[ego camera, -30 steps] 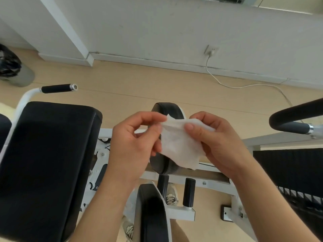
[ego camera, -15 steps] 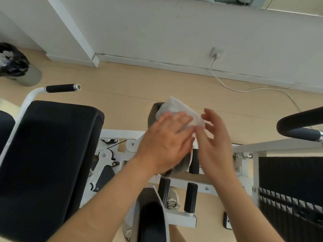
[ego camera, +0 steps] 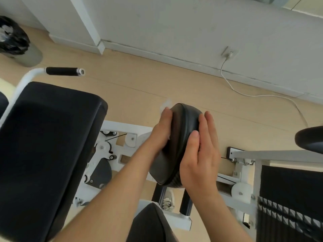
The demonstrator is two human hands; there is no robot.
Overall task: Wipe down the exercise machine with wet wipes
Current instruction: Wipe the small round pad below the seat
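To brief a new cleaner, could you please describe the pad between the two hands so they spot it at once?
Start from the big rectangular black seat pad on the left. Right of it, above the white frame, a smaller black pad stands on edge between the left hand and the right hand. Unlike its boxy neighbours, it is a round disc.

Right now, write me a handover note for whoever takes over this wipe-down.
Left hand: flat, pressing the wet wipe against the left face of the round pad; only a corner of the wipe shows past the fingertips.
Right hand: open, flat on the pad's right side, apparently steadying it.
Done: wiping of the round pad is under way; how much is covered cannot be told.
Left: probably the rest of this pad, the big seat pad, the handle and the white frame.
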